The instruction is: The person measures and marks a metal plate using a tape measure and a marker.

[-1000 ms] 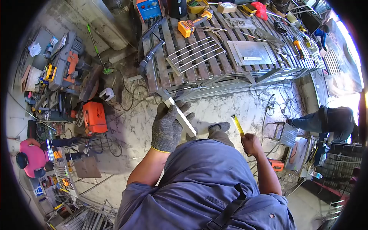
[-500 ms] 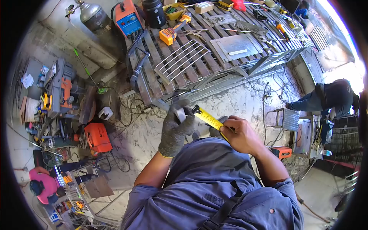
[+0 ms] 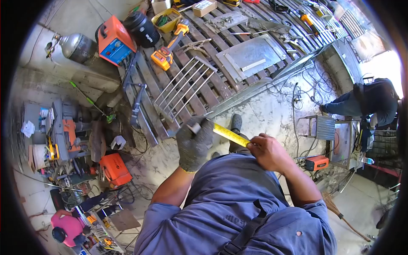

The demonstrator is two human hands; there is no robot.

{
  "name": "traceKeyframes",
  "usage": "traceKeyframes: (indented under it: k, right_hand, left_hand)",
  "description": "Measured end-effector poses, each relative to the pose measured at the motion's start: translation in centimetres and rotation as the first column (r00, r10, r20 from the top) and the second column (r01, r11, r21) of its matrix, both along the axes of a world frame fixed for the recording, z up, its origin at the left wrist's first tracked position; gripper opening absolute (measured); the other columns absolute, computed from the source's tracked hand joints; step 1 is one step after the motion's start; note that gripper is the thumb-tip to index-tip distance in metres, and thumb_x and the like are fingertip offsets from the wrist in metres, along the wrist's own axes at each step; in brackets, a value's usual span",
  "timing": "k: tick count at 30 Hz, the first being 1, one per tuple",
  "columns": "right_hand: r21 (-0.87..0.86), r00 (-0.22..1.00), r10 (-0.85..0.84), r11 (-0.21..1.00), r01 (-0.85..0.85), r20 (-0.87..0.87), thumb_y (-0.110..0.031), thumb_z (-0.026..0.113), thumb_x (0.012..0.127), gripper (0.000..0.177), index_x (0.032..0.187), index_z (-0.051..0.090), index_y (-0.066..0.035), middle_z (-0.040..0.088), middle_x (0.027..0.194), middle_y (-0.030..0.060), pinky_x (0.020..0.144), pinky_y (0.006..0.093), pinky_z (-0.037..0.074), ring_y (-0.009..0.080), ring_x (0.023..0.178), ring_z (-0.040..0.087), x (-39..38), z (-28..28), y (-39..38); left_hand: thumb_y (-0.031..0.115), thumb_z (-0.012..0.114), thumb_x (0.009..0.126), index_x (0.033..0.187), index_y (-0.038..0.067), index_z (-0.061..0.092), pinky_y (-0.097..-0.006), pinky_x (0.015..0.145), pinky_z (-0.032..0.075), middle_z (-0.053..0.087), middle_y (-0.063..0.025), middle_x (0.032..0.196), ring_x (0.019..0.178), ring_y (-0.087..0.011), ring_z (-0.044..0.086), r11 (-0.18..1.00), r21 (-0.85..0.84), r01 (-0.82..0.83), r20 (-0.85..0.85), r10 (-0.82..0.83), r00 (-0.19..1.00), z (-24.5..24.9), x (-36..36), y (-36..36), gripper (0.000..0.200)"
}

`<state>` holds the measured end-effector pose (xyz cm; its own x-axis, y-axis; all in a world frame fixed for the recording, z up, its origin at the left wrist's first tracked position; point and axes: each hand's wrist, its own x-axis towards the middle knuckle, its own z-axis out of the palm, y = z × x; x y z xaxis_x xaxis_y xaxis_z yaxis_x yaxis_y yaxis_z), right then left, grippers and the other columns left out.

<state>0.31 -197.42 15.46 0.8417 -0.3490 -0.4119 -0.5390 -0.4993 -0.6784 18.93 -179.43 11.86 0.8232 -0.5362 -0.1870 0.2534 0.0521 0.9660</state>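
Observation:
My left hand (image 3: 194, 145), in a dark grey work glove, is closed around a small pale metal-looking piece (image 3: 195, 128) that sticks out between its fingers. A yellow tape measure blade (image 3: 230, 135) spans from the glove's fingers to my right hand (image 3: 269, 153). The bare right hand is shut on the tape, thumb and fingers pinching it. The tape's case is not visible. The tape's left end meets the glove, where its tip is hidden. Both hands are in front of my body, short of the slatted bench.
On the slatted metal bench (image 3: 224, 87) lie a welded bar grille (image 3: 185, 87), a flat metal plate (image 3: 255, 57), an orange cordless grinder (image 3: 170, 46) and a welding machine (image 3: 114, 41). Cables cross the floor. One person (image 3: 369, 102) bends at right; another (image 3: 70, 227) is lower left.
The view has shifted toward the bench's right side. The tape's black-tipped end, visible beside the glove before, is now hidden at the glove. Both hands keep their hold.

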Motion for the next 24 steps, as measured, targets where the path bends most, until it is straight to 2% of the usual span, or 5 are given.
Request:
traceKeyframes:
  k: [4, 10, 15, 19, 24]
  right_hand:
    - [-0.048, 0.99, 0.009, 0.999, -0.016, -0.139, -0.034, 0.065, 0.106, 0.037, 0.096, 0.077, 0.0, 0.069, 0.098, 0.0232, 0.087, 0.0509, 0.055, 0.0425, 0.096, 0.07, -0.1, -4.2, -9.6]
    - [-0.168, 0.947, -0.129, 0.982, 0.082, -0.294, -0.04, 0.062, 0.107, 0.041, 0.1, 0.08, -0.003, 0.073, 0.107, 0.0245, 0.091, 0.0532, 0.057, 0.0447, 0.103, 0.072, 1.3, -7.0, -19.3]
    - [-0.172, 0.913, -0.175, 0.978, 0.118, -0.369, -0.041, 0.063, 0.107, 0.041, 0.105, 0.082, -0.004, 0.075, 0.108, 0.0247, 0.091, 0.0532, 0.058, 0.0446, 0.102, 0.073, 2.5, -5.9, -21.4]
    - [-0.147, 0.873, -0.267, 0.963, 0.226, -0.409, -0.039, 0.062, 0.108, 0.039, 0.108, 0.082, -0.006, 0.076, 0.107, 0.0239, 0.09, 0.0525, 0.059, 0.0431, 0.103, 0.074, 3.1, -5.6, -20.9]
    - [-0.241, 0.844, -0.411, 0.907, 0.344, -0.343, -0.036, 0.063, 0.106, 0.037, 0.105, 0.083, -0.005, 0.074, 0.108, 0.0232, 0.092, 0.0514, 0.058, 0.0427, 0.104, 0.072, 2.1, -7.0, -18.4]
  left_hand:
    - [0.02, 0.075, 0.106, 0.106, 0.004, 0.074, -0.0269, 0.052, 0.041, 0.06, 0.0021, 0.07, 0.058, -0.0061, 0.054, 0.992, -0.005, -0.124, -0.026, 0.123, 0.992, 0.4, 8.2, -6.2, 0.017]
    - [0.029, 0.078, 0.104, 0.108, 0.002, 0.073, -0.0297, 0.061, 0.049, 0.069, -0.001, 0.079, 0.066, -0.0107, 0.061, 0.959, 0.285, 0.009, 0.196, -0.067, 0.978, -6.0, 19.8, -11.8, 0.028]
    - [0.046, 0.087, 0.086, 0.123, -0.006, 0.066, -0.0446, 0.091, 0.059, 0.074, -0.0233, 0.112, 0.1, -0.0356, 0.073, 0.526, 0.85, 0.022, 0.306, -0.528, 0.792, -15.1, 25.9, -12.8, 0.067]
    - [0.061, 0.088, 0.077, 0.135, -0.01, 0.058, -0.0489, 0.113, 0.051, 0.056, -0.0374, 0.143, 0.132, -0.0499, 0.06, 0.314, 0.938, -0.145, 0.331, -0.697, 0.636, -16.2, 24.7, -14.1, 0.097]
    - [0.065, 0.092, 0.068, 0.131, -0.009, 0.061, -0.0506, 0.111, 0.052, 0.062, -0.0364, 0.137, 0.127, -0.0502, 0.063, 0.227, 0.972, -0.059, 0.221, -0.801, 0.556, -17.2, 27.2, -15.2, 0.102]
